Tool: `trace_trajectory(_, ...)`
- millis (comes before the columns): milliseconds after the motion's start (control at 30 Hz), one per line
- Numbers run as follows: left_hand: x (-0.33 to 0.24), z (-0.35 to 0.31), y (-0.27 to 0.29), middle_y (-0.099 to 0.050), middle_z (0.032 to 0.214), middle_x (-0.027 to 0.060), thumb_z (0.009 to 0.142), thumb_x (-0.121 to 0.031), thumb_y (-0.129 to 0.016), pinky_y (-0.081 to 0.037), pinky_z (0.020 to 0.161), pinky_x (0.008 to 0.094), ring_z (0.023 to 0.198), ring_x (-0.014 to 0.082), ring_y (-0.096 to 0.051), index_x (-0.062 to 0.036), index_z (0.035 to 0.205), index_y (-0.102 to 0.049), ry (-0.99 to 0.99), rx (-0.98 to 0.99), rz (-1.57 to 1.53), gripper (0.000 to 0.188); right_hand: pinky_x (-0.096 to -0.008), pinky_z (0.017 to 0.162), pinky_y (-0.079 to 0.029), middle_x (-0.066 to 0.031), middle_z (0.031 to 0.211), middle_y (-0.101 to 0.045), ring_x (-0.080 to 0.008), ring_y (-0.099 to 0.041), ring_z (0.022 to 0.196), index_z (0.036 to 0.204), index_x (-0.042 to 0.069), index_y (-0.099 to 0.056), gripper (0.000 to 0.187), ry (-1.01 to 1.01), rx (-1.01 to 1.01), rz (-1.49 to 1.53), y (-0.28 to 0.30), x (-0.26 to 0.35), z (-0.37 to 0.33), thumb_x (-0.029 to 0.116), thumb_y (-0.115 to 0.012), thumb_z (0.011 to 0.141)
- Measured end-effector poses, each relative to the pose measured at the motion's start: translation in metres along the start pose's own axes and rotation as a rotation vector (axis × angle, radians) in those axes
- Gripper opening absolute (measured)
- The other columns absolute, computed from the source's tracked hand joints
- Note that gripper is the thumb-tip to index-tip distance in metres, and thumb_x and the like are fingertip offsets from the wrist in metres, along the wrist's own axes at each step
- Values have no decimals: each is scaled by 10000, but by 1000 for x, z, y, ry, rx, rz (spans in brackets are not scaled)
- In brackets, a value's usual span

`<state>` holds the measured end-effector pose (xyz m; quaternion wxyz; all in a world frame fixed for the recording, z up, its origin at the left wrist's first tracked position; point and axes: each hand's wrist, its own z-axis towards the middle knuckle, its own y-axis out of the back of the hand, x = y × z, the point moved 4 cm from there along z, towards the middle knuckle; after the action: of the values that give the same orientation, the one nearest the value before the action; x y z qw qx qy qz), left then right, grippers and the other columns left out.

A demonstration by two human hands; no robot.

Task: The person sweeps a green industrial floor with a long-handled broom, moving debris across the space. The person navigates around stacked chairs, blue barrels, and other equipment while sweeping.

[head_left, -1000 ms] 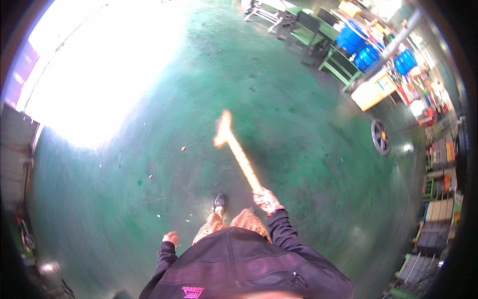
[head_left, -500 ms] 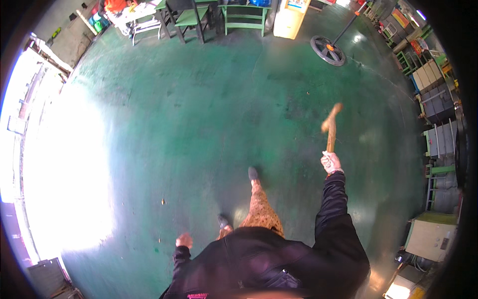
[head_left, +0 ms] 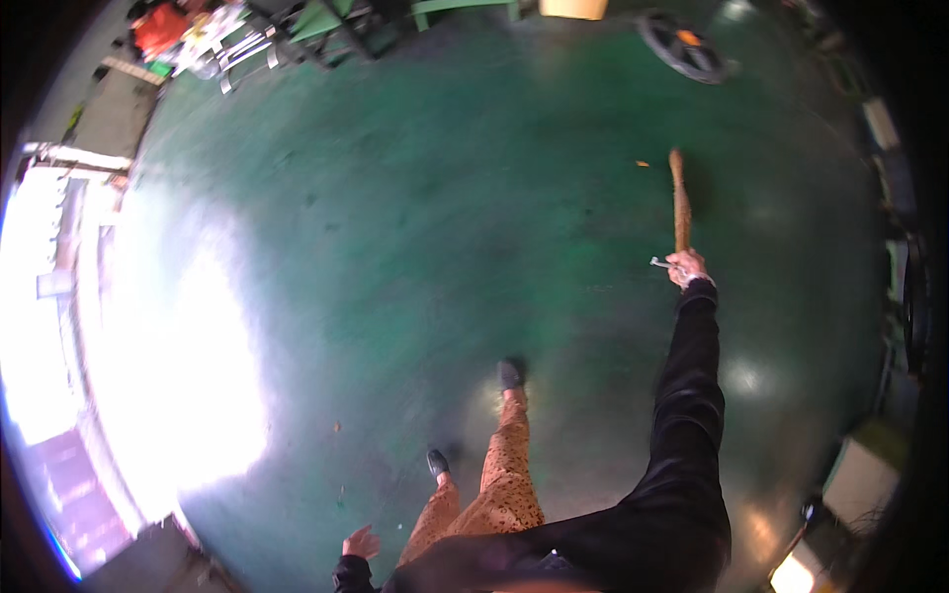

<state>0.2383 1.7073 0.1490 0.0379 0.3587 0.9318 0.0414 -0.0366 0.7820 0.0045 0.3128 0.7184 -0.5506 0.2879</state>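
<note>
My right hand point(head_left: 687, 267) is stretched far forward, its fingers wrapped round one end of a brown, wooden-looking stick point(head_left: 681, 203). The stick points away from me and is slightly blurred, so its exact kind does not show. A small pale, thin thing point(head_left: 660, 263) juts out leftward from the same hand; what it is I cannot make out. Low at the left, my left hand point(head_left: 361, 542) hangs beside my body above the floor, holding nothing, with its fingers apart. My legs in patterned tan trousers point(head_left: 509, 460) are in mid-stride.
Around me spreads a green floor point(head_left: 445, 217), with bright glare from an opening on the left. A black wheel-like base point(head_left: 682, 47) stands far right. Green furniture point(head_left: 465, 10) and a person in orange point(head_left: 158, 30) are at the far edge. Equipment point(head_left: 860, 479) lines the right.
My right arm reaches further forward with the stick. The stick's side piece no longer shows, and a thin pale thing now shows by the hand. The view has tilted down and turned.
</note>
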Motion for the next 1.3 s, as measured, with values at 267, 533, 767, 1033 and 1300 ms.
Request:
trace_trajectory(267, 34, -10, -8, -491, 1121, 125, 717, -472, -409, -433, 738, 409, 913, 274, -521, -155, 1265, -315, 7, 99, -308, 640, -373, 752, -439, -235, 1013, -515, -336, -547, 864, 1307, 61, -188, 712, 389, 177, -867, -195, -142, -106, -31, -474, 662)
trace_trajectory(533, -26, -24, -46, -575, 990, 77, 867, -224, -344, -478, 617, 297, 761, 177, -572, -128, 1210, -419, -188, -100, 3, 364, -307, 384, -389, -104, 629, -492, -196, -479, 450, 1268, 74, -252, 688, -451, 1131, -310, -352, -195, -330, -31, -545, 655)
trace_trajectory(767, -29, -41, -23, -611, 919, 26, 815, -167, -471, -481, 639, 246, 785, 117, -584, -137, 1160, -485, -188, -266, 14, 346, -208, 357, -322, -27, 582, -397, -89, -394, 406, 1048, 34, -370, 364, -803, 1301, -93, -409, -117, -448, -47, -515, 724)
trace_trajectory(1033, 15, 41, 37, -633, 813, 12, 730, -135, -542, -501, 560, 266, 654, 121, -599, -166, 1078, -550, -182, -150, 146, 349, -193, 320, -293, -16, 563, -366, -83, -353, 375, 979, 89, -375, 286, -373, 794, -240, -414, -45, -398, -29, -495, 748)
trace_trajectory(1300, -19, 84, 198, -608, 838, 40, 769, -122, -506, -472, 528, 275, 649, 126, -559, -137, 1107, -514, -412, -399, -375, 339, -201, 360, -331, 12, 522, -350, -99, -365, 397, 735, 26, -402, 102, -501, 591, 271, -543, 48, -298, 38, -503, 743)
